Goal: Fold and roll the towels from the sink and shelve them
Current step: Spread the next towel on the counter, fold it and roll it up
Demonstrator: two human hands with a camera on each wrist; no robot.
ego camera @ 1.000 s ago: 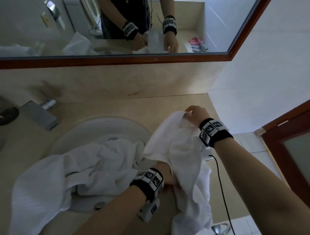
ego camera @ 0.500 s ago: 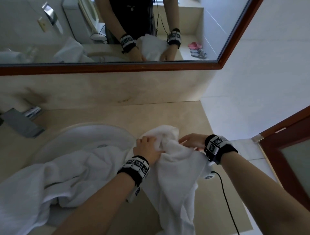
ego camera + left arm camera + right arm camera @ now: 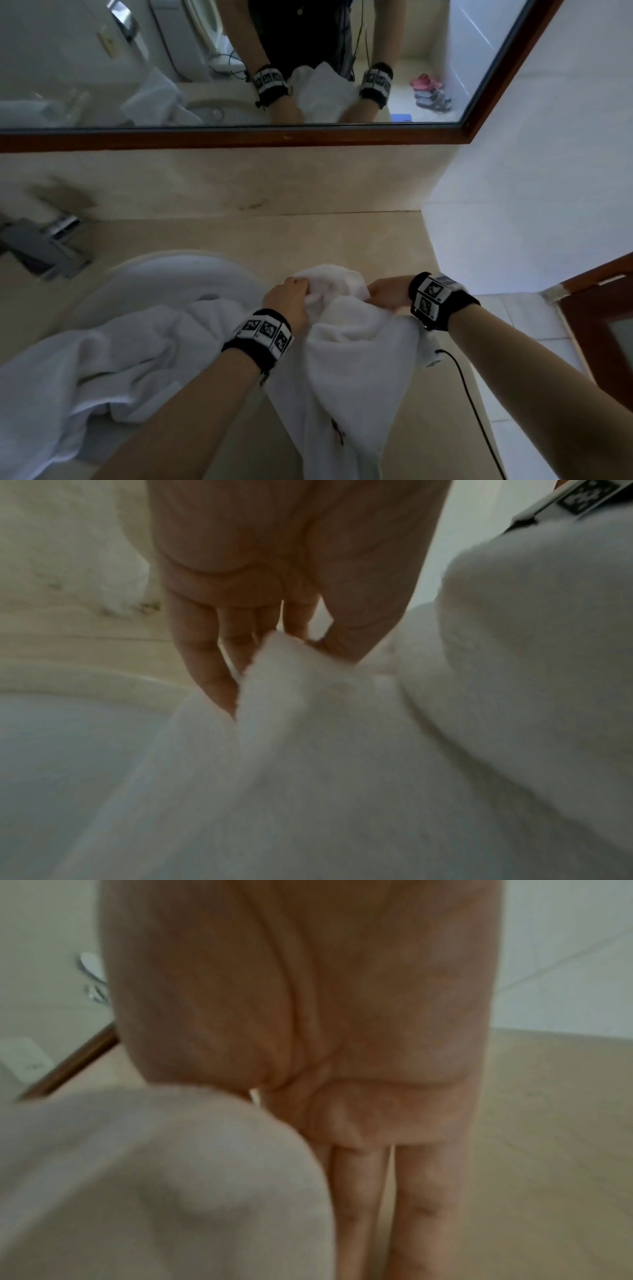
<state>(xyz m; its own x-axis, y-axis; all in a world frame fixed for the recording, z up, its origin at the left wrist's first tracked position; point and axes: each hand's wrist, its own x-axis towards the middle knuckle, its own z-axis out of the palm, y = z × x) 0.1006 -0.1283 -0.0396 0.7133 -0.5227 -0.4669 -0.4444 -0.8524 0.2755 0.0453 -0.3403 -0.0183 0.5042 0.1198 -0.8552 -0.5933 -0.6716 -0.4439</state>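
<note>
Barely begun, by my judgement: the left hand pinches an edge of the lifted towel between thumb and fingers while the right hand grips its bunched top, with nothing folded, rolled or shelved. Another towel lies crumpled across the sink. Around them are a beige counter, a framed mirror and white walls.
</note>
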